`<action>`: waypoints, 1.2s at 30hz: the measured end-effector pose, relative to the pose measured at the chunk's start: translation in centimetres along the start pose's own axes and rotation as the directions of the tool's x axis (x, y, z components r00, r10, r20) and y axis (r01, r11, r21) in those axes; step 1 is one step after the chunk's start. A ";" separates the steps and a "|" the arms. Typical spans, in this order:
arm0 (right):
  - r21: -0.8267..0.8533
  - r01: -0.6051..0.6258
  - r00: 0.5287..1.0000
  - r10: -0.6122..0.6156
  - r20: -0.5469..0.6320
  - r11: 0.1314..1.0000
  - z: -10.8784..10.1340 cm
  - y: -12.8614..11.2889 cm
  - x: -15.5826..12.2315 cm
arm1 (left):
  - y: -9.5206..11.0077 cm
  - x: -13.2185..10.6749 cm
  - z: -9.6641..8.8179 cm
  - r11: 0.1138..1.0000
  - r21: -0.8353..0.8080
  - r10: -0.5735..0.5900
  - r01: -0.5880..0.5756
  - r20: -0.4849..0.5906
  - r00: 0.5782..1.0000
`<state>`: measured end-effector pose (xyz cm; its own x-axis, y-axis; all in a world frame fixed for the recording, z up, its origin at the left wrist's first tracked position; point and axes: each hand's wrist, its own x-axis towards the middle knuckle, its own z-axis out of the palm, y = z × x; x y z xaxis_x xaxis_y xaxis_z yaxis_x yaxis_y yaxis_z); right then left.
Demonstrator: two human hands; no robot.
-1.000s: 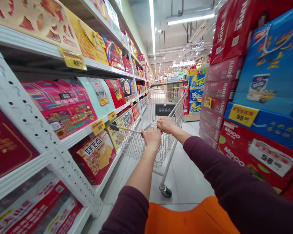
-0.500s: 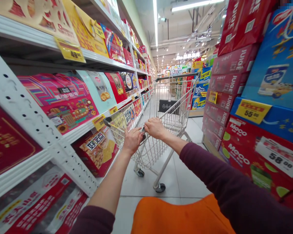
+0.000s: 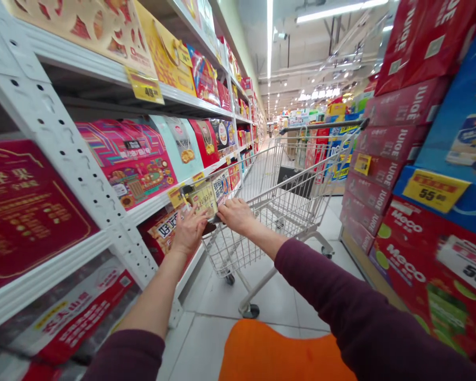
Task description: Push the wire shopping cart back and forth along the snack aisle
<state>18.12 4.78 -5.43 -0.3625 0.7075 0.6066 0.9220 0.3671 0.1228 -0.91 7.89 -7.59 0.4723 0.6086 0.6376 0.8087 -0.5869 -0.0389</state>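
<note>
My left hand (image 3: 189, 231) and my right hand (image 3: 235, 216) are both at the near handle of a wire shopping cart (image 3: 269, 211), and its bar is mostly hidden under them. The left hand's fingers are beside a yellow snack box (image 3: 203, 200) on the shelf, and I cannot tell whether they touch it. The cart's basket looks empty, and its front end points up and to the right. Maroon sleeves cover both forearms, and orange fabric (image 3: 285, 354) shows at the bottom of the view.
White perforated metal shelving (image 3: 63, 143) with colourful boxed goods and yellow price tags runs along the left. Stacked red Meco boxes (image 3: 424, 264) and blue boxes (image 3: 456, 143) stand close on the right. A tiled floor (image 3: 206, 338) runs on down the aisle.
My hands have moved left and closer to the shelf. The cart's front end has swung right in the view, and the shelves and stacks have shifted right.
</note>
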 end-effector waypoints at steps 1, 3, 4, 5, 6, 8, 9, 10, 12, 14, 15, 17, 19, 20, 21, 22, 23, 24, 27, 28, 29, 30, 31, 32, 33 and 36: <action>-0.003 0.006 1.000 -0.006 -0.006 1.000 0.1 -0.2 0.1 | -0.4 -0.2 -0.2 1.000 0.009 -0.006 0.006 -0.001 1.000; -0.008 0.015 1.000 -0.015 -0.016 1.000 0.3 -0.4 0.2 | -1.0 -0.5 -0.5 1.000 0.026 -0.017 0.017 -0.002 1.000; -0.009 0.017 1.000 -0.017 -0.017 1.000 0.3 -0.4 0.2 | -1.3 -0.6 -0.6 0.999 0.033 -0.025 0.025 -0.002 1.000; -0.011 0.016 1.000 -0.016 -0.015 1.000 0.3 -0.2 0.2 | -1.6 -0.8 -0.8 0.999 0.042 -0.035 0.035 -0.002 0.999; -0.015 0.014 1.000 -0.014 -0.007 1.000 0.2 0.1 0.2 | -1.9 -0.9 -0.9 0.998 0.050 -0.048 0.048 -0.001 0.999; -0.026 0.000 1.000 0.000 0.015 1.000 -0.2 0.9 0.1 | -2.5 -1.1 -1.2 0.995 0.069 -0.074 0.073 0.006 0.997; -0.032 -0.009 1.000 0.010 0.027 0.999 -0.4 1.3 0.0 | -2.8 -1.2 -1.4 0.993 0.079 -0.088 0.087 0.011 0.996; -0.039 -0.019 0.999 0.020 0.037 0.999 -0.6 1.7 -0.1 | -3.1 -1.4 -1.6 0.990 0.091 -0.106 0.104 0.017 0.994; -0.050 -0.031 0.998 0.033 0.050 0.998 -0.9 2.3 -0.3 | -3.6 -1.6 -2.1 0.984 0.112 -0.146 0.141 0.034 0.989; -0.057 -0.026 0.998 0.029 0.051 0.998 -1.0 2.3 -0.3 | -3.6 -1.7 -2.6 0.973 0.137 -0.198 0.188 0.058 0.979; -0.060 -0.018 0.999 0.021 0.048 0.998 -0.9 2.1 -0.3 | -3.4 -1.7 -2.8 0.963 0.152 -0.234 0.223 0.059 0.970; -0.064 -0.002 0.999 0.004 0.033 0.998 -0.5 1.5 -0.1 | -2.1 -1.3 -2.9 0.934 0.180 -0.318 0.310 0.015 0.948; -0.062 0.012 1.000 -0.011 0.015 0.998 -0.2 0.8 0.0 | 0.2 -0.5 -2.3 0.910 0.185 -0.365 0.370 -0.064 0.929; -0.058 0.018 1.000 -0.018 0.006 0.998 0.0 0.6 0.1 | 1.5 0.0 -1.8 0.927 0.174 -0.326 0.333 -0.070 0.943; -0.053 0.024 1.000 -0.024 -0.003 0.998 0.0 0.5 0.1 | 2.8 0.6 -1.3 0.949 0.159 -0.264 0.271 -0.062 0.962; -0.049 0.027 1.000 -0.027 -0.009 0.998 0.0 0.6 0.1 | 4.0 1.1 -0.6 0.968 0.138 -0.205 0.208 -0.035 0.978; -0.047 0.024 1.000 -0.025 -0.011 0.999 0.0 0.9 0.1 | 5.0 1.5 0.0 0.977 0.116 -0.177 0.178 -0.015 0.984; -0.050 0.016 1.000 -0.017 -0.009 0.999 -0.2 1.3 0.0 | 5.7 1.8 0.5 0.978 0.099 -0.184 0.184 -0.013 0.983; -0.083 -0.005 1.000 0.006 0.011 0.997 -0.7 3.3 -0.5 | 6.0 2.1 1.6 0.966 0.078 -0.243 0.245 -0.040 0.969; -0.097 -0.006 1.000 0.008 0.015 0.995 -0.8 4.2 -0.8 | 5.8 2.1 1.7 0.963 0.079 -0.255 0.258 -0.048 0.966; -0.110 -0.008 1.000 0.009 0.015 0.994 -1.0 5.0 -1.0 | 5.4 2.1 1.8 0.961 0.083 -0.261 0.264 -0.052 0.964; -0.122 -0.012 1.000 0.014 0.013 0.993 -1.1 5.9 -1.3 | 5.0 2.1 1.8 0.960 0.086 -0.262 0.266 -0.054 0.963; -0.131 -0.022 1.000 0.024 0.010 0.991 -1.3 6.7 -1.7 | 4.7 2.1 1.8 0.959 0.089 -0.265 0.269 -0.057 0.963; -0.140 -0.036 0.999 0.037 0.008 0.989 -1.4 7.7 -2.0 | 4.4 2.2 1.8 0.958 0.090 -0.268 0.273 -0.060 0.962; -0.152 -0.052 0.999 0.054 0.004 0.987 -1.6 8.6 -2.4 | 4.2 2.3 1.8 0.957 0.090 -0.272 0.277 -0.062 0.960; -0.204 -0.110 0.994 0.109 -0.017 0.973 -2.3 11.8 -3.9 | 3.7 2.7 1.8 0.955 0.092 -0.277 0.281 -0.054 0.959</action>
<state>30.72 4.94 -4.57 -0.2572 0.7329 0.6298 0.9646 0.1558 0.2127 3.95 8.31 -7.41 0.2104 0.7175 0.6640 0.9375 -0.3406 0.0710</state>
